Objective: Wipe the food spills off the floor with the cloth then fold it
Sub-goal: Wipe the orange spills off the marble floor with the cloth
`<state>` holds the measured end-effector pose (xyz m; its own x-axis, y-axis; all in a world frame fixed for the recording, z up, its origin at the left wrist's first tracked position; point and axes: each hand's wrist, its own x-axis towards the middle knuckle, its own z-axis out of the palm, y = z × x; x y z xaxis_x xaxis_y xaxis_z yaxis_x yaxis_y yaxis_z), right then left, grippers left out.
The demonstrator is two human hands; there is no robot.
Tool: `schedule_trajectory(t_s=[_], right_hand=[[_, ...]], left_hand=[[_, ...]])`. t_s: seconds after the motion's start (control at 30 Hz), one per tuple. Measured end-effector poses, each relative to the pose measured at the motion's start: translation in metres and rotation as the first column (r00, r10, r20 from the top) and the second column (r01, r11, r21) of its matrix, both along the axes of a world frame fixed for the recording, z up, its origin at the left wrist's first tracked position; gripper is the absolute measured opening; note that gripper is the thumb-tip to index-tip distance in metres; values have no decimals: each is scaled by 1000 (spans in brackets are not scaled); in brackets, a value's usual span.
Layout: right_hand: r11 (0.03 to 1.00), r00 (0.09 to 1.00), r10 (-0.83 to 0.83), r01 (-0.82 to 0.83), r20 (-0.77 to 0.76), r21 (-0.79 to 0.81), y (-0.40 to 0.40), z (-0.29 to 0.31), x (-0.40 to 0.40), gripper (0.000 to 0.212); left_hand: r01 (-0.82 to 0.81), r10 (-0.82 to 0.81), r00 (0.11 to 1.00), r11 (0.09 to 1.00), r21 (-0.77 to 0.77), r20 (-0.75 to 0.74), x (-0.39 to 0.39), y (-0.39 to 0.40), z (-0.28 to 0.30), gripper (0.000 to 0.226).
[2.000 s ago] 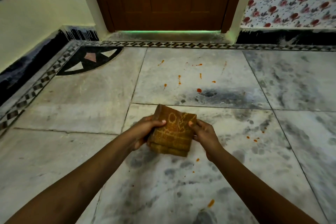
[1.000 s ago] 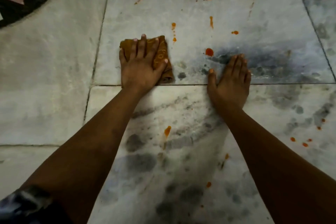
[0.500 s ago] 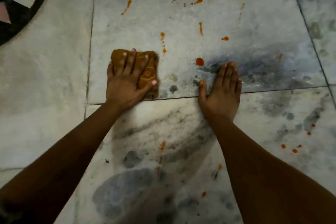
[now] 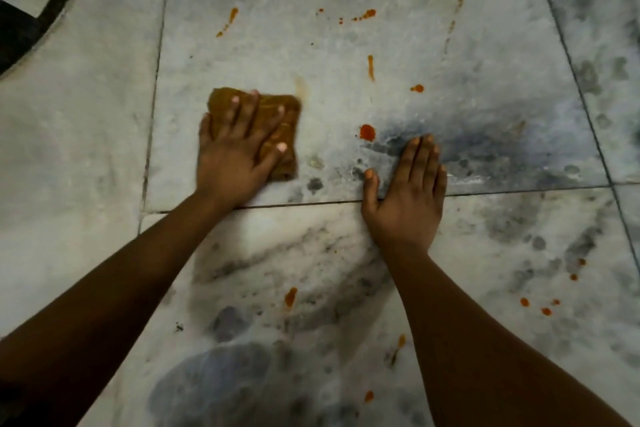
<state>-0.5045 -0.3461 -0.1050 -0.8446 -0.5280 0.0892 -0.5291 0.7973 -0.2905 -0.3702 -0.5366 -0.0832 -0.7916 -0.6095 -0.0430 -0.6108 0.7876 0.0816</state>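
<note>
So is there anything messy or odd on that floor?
Yes. Orange-red food drops are scattered over the marble floor, from the far tile to near the arms. A faint smear sits beside the folded cloth under the left hand. The right hand lies flat on bare tile.

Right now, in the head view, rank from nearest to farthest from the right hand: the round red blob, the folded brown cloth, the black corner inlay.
From the right hand:
1. Round red blob, just beyond its fingertips, slightly left.
2. Folded brown cloth, farther left, under the left hand.
3. Black corner inlay, far upper left.
</note>
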Motion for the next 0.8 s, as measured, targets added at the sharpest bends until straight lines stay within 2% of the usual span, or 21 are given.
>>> schedule_trajectory(t_s=[0.13, 0.2, 0.27, 0.33, 0.43, 0.5, 0.63, 0.7, 0.8], right_hand=[[1000, 1000, 1, -1, 0, -1, 0, 0, 0, 76], [1000, 1000, 7, -6, 9, -9, -1, 0, 0, 76], [1000, 1000, 3, -3, 14, -16, -1, 0, 1, 76], [1000, 1000, -5, 5, 8, -16, -1, 1, 0, 77], [1000, 1000, -3, 3, 13, -9, 0, 2, 1, 77], [1000, 1000, -2, 2, 14, -11, 0, 1, 1, 77], [1000, 1000, 6, -6, 28, 7, 0, 1, 1, 77], [1000, 1000, 14, -14, 25, 3, 1, 2, 1, 78], [1000, 999, 10, -10, 30, 10, 0, 2, 0, 79]], left_hand=[[-270, 270, 963, 963, 8, -2, -45, -42, 1, 53], [-320, 320, 947, 947, 18, 6, -79, -49, 2, 52], [-249, 250, 968, 968, -14, 21, -84, -40, 3, 53], [-69, 70, 997, 996, -49, 16, -60, -20, 2, 56], [97, -97, 995, 995, -7, 39, -12, -9, 6, 58], [74, -73, 996, 997, -21, 49, -19, -26, 8, 55], [-115, 115, 993, 993, 24, 7, -89, -45, 13, 50], [-21, 21, 1000, 1000, -3, 0, -86, -26, 9, 54], [150, -149, 988, 989, 12, -32, -19, 19, 8, 56]])
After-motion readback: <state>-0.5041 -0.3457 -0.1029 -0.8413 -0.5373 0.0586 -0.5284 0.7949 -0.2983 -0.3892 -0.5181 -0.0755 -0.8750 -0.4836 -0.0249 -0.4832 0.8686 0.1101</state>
